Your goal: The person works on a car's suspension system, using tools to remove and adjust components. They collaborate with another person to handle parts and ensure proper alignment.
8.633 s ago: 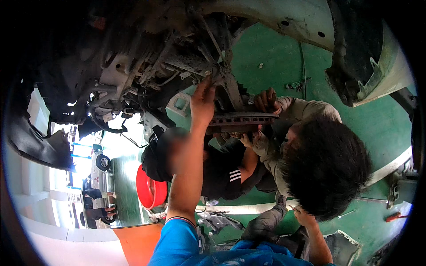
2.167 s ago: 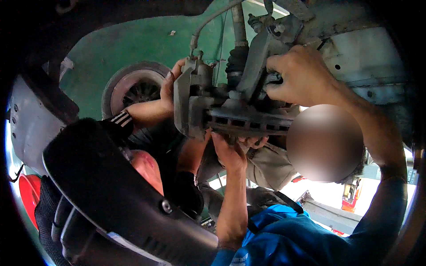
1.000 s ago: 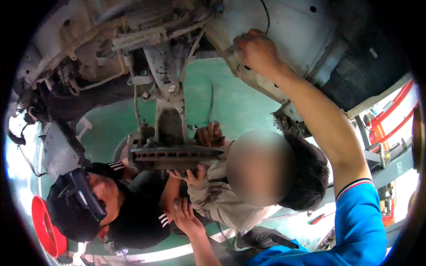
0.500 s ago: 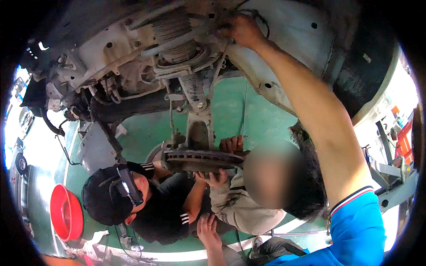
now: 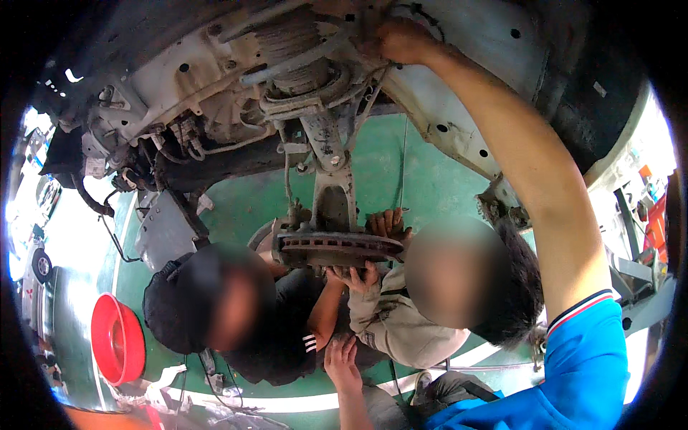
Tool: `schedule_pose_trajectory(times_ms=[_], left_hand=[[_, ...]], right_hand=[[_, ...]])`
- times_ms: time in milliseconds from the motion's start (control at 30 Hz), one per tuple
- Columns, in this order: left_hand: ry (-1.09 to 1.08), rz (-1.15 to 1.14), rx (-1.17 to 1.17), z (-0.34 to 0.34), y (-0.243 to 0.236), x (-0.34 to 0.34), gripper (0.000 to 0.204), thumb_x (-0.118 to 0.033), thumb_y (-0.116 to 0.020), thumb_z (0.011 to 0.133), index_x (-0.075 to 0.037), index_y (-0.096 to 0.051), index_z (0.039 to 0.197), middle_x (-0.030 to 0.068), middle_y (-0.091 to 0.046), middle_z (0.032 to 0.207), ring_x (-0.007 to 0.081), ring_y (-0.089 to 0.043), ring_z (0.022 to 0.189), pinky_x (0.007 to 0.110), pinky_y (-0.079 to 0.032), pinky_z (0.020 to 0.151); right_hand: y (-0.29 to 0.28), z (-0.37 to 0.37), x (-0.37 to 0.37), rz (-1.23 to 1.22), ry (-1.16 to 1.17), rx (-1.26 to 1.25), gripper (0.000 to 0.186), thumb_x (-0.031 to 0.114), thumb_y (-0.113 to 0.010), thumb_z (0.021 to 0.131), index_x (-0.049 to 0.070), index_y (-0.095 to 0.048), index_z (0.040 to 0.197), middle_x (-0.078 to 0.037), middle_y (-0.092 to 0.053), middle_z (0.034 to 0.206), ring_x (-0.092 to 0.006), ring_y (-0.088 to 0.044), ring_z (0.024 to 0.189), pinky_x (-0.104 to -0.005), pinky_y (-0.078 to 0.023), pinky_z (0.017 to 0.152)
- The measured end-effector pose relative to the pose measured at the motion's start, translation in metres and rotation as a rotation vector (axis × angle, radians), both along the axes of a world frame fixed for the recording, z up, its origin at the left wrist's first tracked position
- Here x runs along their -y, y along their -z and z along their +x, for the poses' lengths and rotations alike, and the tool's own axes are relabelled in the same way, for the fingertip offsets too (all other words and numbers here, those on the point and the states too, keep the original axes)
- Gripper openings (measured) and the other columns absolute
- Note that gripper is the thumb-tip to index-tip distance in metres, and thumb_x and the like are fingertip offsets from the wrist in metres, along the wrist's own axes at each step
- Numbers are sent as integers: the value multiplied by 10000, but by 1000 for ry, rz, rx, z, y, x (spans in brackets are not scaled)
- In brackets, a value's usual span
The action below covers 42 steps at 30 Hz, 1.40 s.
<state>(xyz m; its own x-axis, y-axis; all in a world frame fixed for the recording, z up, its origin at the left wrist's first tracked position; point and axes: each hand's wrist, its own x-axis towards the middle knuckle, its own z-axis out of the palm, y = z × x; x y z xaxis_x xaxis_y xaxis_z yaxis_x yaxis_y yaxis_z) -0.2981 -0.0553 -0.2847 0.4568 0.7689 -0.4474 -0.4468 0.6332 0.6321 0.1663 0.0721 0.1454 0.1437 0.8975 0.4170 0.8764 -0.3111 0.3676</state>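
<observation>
My right arm, in a blue sleeve, reaches up into the wheel arch. My right hand (image 5: 403,41) is closed near the top of the coil spring (image 5: 290,50), beside a dark cable (image 5: 428,19); what its fingers grip is hidden in shadow. Low in the middle, my left hand (image 5: 343,367) is raised with its fingers stretched out, holding nothing. Below the spring hang the strut (image 5: 326,140) and the steering knuckle (image 5: 334,190), with a worn brake disc (image 5: 337,247) at the lower end. A co-worker's hands (image 5: 358,276) touch the disc from below and behind.
Two co-workers crouch below the disc, one in a black shirt (image 5: 269,351), the other in a beige top (image 5: 405,330). A red basin (image 5: 117,339) stands on the green floor (image 5: 236,208) at left. The grey body panel (image 5: 487,79) edges the arch.
My view has shifted slightly, so the car parts sit a little lower and further right. The black-shirted co-worker's head has turned upward. My right hand stays up by the spring.
</observation>
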Motion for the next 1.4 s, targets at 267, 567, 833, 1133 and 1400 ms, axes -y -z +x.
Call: schedule_pose_trajectory(times_ms=[267,567,833,1133,1400], left_hand=[[48,-70,-9,3,0,5,308,-210,-599,940,-33,-539,1185,127,-682,1093,246,-685,980,339,-524,851],[90,-22,-11,-2,-17,9,283,-207,-609,941,-17,-565,1145,144,-694,1046,226,-696,931,294,-532,816],[98,-5,-50,-10,-14,12,284,-213,-605,946,-15,-580,1147,134,-696,1039,224,-695,929,308,-532,818],[80,-49,-172,-13,-14,22,283,-234,-623,938,-32,-584,1133,133,-695,1041,242,-694,933,334,-519,834],[124,-15,-162,-10,-19,17,256,-224,-629,932,-31,-594,1097,137,-695,1024,254,-692,921,343,-517,834]], right_hand=[[-9,-42,42,46,-66,-1,393,444,-579,884,111,-650,1079,-121,-668,1078,-327,-645,980,-456,-513,842],[43,-42,95,597,250,-79,548,492,-750,751,40,-637,1039,-101,-664,967,-279,-659,816,-405,-518,691],[102,-45,64,359,-51,-1446,395,357,-722,844,33,-626,1050,-23,-606,867,-116,-558,674,-289,-437,544],[83,-56,75,586,-81,-877,303,291,-628,917,30,-666,1064,-86,-644,766,-164,-585,619,-327,-471,578],[103,33,70,670,342,-396,286,336,-565,917,135,-684,1082,-136,-689,990,-360,-654,902,-463,-518,793]])
